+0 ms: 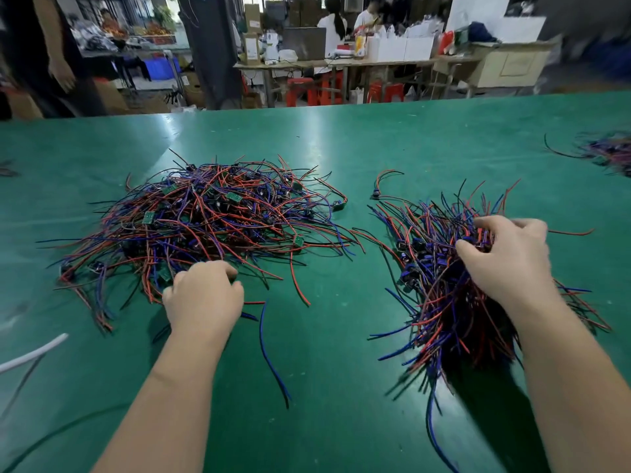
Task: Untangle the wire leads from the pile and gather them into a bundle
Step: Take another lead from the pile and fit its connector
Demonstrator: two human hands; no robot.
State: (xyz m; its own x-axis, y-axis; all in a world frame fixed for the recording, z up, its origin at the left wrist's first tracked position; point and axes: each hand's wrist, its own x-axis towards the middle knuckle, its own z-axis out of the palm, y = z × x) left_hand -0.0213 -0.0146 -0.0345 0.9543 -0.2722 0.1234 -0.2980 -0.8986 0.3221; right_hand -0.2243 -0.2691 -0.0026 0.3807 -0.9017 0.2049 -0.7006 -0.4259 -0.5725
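1. Wire leads (205, 220): a tangled pile of red, blue and black strands with small green boards mixed in. It lies on the left half of the green table (341, 387), at middle distance.
2. Bundle (454, 302): leads of the same colours lying roughly parallel, to the right of the pile and apart from it. The far ends fan out, and dark blue plugs cluster along its left side.
3. Right hand (505, 257): on the far part of the bundle, with fingers curled into the strands and thumb pressed against them, grasping the bundle.
4. Left hand (205, 298): at the near edge of the pile, back upward, fingers bent down into the wires. The fingertips are hidden, so I cannot tell whether it grasps anything.
5. Blue wire (269, 349): lies loose on the table, trailing from beside the left hand toward the near side.
6. Single lead (384, 182): red strands on a small plug, lying between the pile and the bundle on the far side.
7. White cable (30, 353): at the near left edge.
8. Second heap (611, 151): more wires at the far right, blurred.
9. Red stools (317, 92) stand beyond the table's far edge, under a cluttered workbench (341, 61). People stand behind it.
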